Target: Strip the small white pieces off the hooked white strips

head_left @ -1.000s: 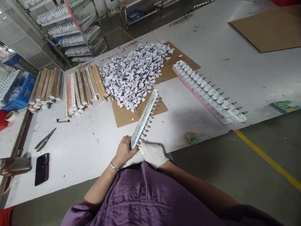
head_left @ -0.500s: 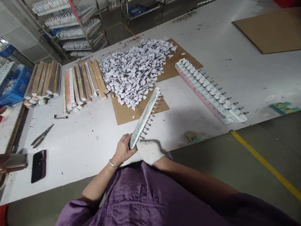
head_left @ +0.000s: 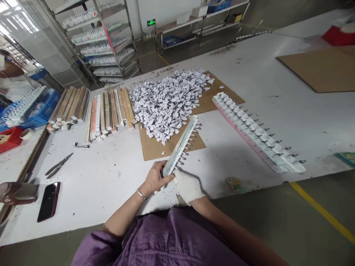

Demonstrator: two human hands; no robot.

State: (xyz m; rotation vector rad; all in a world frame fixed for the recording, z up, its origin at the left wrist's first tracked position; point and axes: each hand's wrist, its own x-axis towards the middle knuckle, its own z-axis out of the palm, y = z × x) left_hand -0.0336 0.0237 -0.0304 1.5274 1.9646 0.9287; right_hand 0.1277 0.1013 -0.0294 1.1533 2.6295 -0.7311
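Bare left hand (head_left: 155,180) and gloved right hand (head_left: 187,185) both gripped near end of one pegged strip (head_left: 181,146), slanting over table (head_left: 111,177) edge. One phone (head_left: 48,201), one scissors (head_left: 58,165) left.

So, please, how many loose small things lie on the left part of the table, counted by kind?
Phone: 1
Scissors: 1
Small metal hook tool: 1
Total: 3, all on the white table, left of the left hand.
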